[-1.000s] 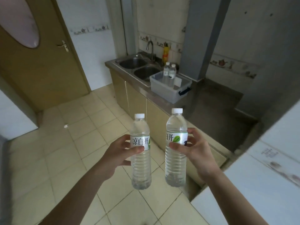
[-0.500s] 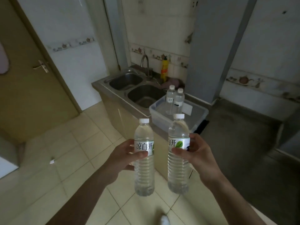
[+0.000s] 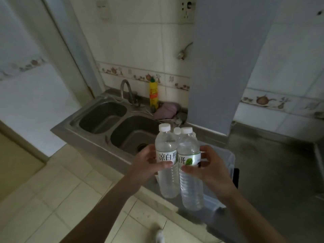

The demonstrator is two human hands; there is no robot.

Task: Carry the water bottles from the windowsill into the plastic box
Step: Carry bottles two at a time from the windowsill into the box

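Observation:
My left hand (image 3: 146,164) grips a clear water bottle (image 3: 166,146) with a white cap, held upright by its label. My right hand (image 3: 209,168) grips a second upright bottle (image 3: 188,146), touching the first. Both hang over the clear plastic box (image 3: 226,159) on the counter, which they mostly hide. Behind them peeks the white cap of a bottle (image 3: 177,131) standing inside the box.
A steel double sink (image 3: 108,118) with a tap (image 3: 127,90) lies left of the box. A yellow detergent bottle (image 3: 153,92) and a pink cloth (image 3: 166,110) sit behind it. A grey pillar (image 3: 219,67) rises behind the dark countertop (image 3: 271,163). My shoe (image 3: 159,236) stands on the tiled floor.
I have walked closer to the counter. Both bottles have moved forward together and now hang over the plastic box, side by side and touching.

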